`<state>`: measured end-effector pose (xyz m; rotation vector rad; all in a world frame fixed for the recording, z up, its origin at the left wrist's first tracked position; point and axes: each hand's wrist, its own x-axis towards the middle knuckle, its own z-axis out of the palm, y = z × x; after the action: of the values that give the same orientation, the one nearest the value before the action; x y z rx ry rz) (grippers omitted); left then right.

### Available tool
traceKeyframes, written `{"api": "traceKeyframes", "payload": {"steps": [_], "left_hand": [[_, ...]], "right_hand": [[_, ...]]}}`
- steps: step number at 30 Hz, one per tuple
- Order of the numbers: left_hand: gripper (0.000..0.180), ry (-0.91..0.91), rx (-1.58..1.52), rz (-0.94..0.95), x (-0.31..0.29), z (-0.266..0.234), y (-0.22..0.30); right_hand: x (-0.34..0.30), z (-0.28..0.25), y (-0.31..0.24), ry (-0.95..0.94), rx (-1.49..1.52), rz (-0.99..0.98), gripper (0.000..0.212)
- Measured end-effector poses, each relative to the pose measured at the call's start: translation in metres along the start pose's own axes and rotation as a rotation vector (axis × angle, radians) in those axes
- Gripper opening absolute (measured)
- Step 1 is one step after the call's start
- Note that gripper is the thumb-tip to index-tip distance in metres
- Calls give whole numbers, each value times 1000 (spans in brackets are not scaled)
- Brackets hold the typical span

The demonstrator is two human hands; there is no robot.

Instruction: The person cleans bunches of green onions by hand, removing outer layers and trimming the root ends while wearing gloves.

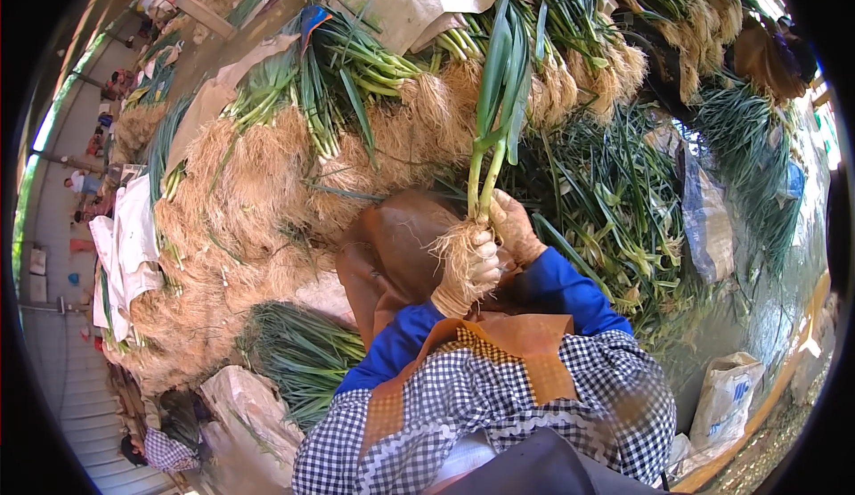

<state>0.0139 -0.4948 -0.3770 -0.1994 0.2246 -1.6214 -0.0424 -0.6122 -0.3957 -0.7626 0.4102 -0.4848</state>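
Observation:
Two leeks (pixel 496 125) stand upright in front of me, leaves upward and pale roots downward. My gloved left hand (pixel 470 274) is closed round their root end, and a tuft of roots hangs over its fingers. Against the base of the stems, my gloved right hand (pixel 517 229) is curled, its fingertips touching them; part of its grip is hidden. Brown waterproof cloth (pixel 405 232) covers my knees below the hands. Beyond them lies a large heap of leeks with thick straw-coloured roots (pixel 258 165).
To my right is a pile of loose green leaves and trimmings (pixel 614 201), beside a dirty sack (pixel 708 214). More leeks with dark leaves (pixel 298 352) lie at my left. Pale sacking (pixel 414 0) covers part of the far heap. A white sack (pixel 726 397) stands at the lower right. Other people (pixel 165 450) are at far left.

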Motion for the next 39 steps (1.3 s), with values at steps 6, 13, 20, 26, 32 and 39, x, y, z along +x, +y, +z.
{"api": "traceKeyframes", "payload": {"steps": [6,13,20,26,32,39], "left_hand": [[20,144,217,155,1,-8,33],[35,283,978,143,12,-1,0],[30,466,1128,367,11,-34,19],[29,426,974,230,10,-16,19],[44,310,1406,85,39,16,15],[20,259,1258,501,58,-1,5]], "right_hand": [[-42,-149,3,-371,-1897,-90,37],[56,-73,-111,294,-760,-52,46],[-77,-15,-125,-124,-987,0,17],[-128,-119,-137,267,-2091,484,32],[-9,-55,-57,163,-400,50,30],[-7,-18,-39,427,-42,-134,26]]}}
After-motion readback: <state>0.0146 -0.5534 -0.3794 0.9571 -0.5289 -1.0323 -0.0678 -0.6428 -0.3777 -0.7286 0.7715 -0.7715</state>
